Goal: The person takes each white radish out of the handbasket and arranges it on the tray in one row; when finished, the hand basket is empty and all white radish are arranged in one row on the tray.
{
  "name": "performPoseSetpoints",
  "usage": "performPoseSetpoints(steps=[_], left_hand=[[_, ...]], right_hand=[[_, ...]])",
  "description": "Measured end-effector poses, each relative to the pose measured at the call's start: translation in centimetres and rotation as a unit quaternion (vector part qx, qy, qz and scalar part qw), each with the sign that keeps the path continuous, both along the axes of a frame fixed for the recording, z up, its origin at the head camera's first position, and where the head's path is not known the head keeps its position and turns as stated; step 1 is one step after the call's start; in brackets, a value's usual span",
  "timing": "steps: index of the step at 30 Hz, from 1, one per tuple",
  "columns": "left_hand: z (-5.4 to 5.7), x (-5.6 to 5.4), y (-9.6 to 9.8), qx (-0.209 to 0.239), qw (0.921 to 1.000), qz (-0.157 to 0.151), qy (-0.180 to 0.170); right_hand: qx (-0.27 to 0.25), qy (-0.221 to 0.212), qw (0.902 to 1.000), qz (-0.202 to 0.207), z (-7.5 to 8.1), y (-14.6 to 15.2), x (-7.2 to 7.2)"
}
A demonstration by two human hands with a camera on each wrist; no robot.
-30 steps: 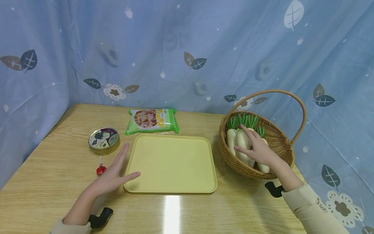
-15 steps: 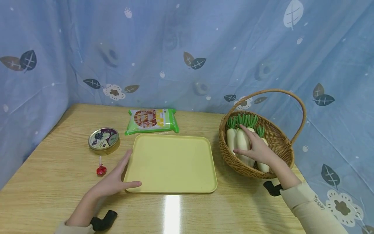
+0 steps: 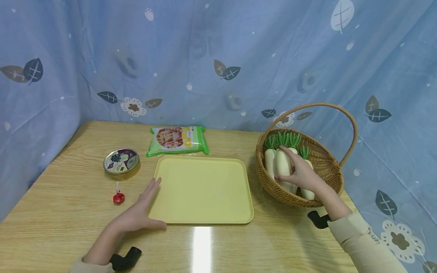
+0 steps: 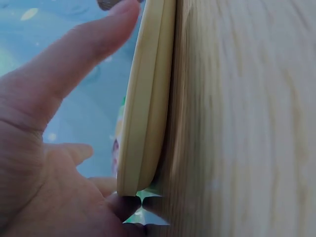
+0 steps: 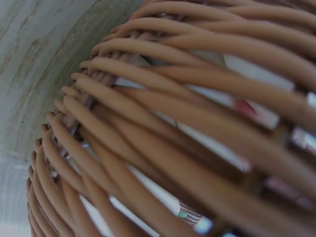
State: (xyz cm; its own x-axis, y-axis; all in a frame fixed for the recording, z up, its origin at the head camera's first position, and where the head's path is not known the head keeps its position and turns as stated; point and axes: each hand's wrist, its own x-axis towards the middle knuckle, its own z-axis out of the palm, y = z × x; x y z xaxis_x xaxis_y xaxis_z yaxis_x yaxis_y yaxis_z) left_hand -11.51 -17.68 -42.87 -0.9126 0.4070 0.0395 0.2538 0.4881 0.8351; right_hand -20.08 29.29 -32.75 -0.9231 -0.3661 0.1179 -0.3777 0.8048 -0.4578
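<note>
In the head view, my left hand (image 3: 138,216) reaches over the front left corner of the yellow tray (image 3: 201,189), thumb and fingers spread apart. The left wrist view shows the thumb stretched along the tray's rim (image 4: 133,133), with other fingers partly hidden past its corner. My right hand (image 3: 302,174) is inside the wicker basket (image 3: 269,189), its thumb and index finger bent about a white radish (image 3: 283,165) with green stems. Its other fingers are hidden. Only the basket's weave (image 5: 163,118) fills the right wrist view, and that hand does not show there.
More white radishes (image 3: 271,159) lie in the basket, under its tall arched handle (image 3: 321,104). Behind the tray lies a green food packet (image 3: 177,140). Left of the tray are a round tin (image 3: 121,163) and a red wrapped lollipop (image 3: 118,197). A blue curtain (image 3: 191,57) hangs behind.
My left hand has moved toward me and to the right, from beside the tray to its front left corner. The right hand's thumb has lowered slightly against the radish; the radishes stay put.
</note>
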Motion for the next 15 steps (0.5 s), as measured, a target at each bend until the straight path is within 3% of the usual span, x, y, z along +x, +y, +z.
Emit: performPoseSetpoints(steps=[15], left_hand=[[0.44,0.27,0.47,-0.013,0.9995,-0.003,-0.027]], right_hand=[[-0.008,-0.02,0.9995,-0.023,0.97,0.22,0.06]])
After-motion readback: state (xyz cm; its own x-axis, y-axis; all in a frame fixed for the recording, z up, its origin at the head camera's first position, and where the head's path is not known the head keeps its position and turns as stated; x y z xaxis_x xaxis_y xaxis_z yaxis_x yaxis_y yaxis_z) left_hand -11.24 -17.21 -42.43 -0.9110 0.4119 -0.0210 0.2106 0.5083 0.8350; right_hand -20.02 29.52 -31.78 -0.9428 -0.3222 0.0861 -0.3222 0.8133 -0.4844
